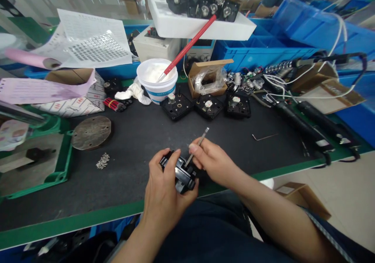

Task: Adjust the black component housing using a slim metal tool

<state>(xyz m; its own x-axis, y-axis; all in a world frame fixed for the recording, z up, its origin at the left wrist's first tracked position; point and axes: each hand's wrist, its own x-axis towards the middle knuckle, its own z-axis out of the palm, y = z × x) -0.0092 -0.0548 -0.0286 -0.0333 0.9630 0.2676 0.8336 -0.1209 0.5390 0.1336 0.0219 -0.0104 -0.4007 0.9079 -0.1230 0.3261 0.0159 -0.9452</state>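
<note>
My left hand (165,185) is wrapped round a black plastic housing (183,173) with a glossy top, held just above the front of the mat. Between the fingertips of my right hand (212,159) is a thin metal rod (202,136), slanted, its lower end at the housing's right side. What the rod's lower tip touches is too small to tell. Beyond my hands, three black housings with white parts lie in a row: a left one (177,106), a middle one (209,107) and a right one (238,106).
A white tub (158,88) of pale paste holds a red-handled brush (190,46). Small screws (102,161) lie at left by a round metal plate (92,133) and a green press base (68,161). Electric screwdrivers (304,126) and a hex key (263,137) lie right. A foam tray (202,28) stands behind.
</note>
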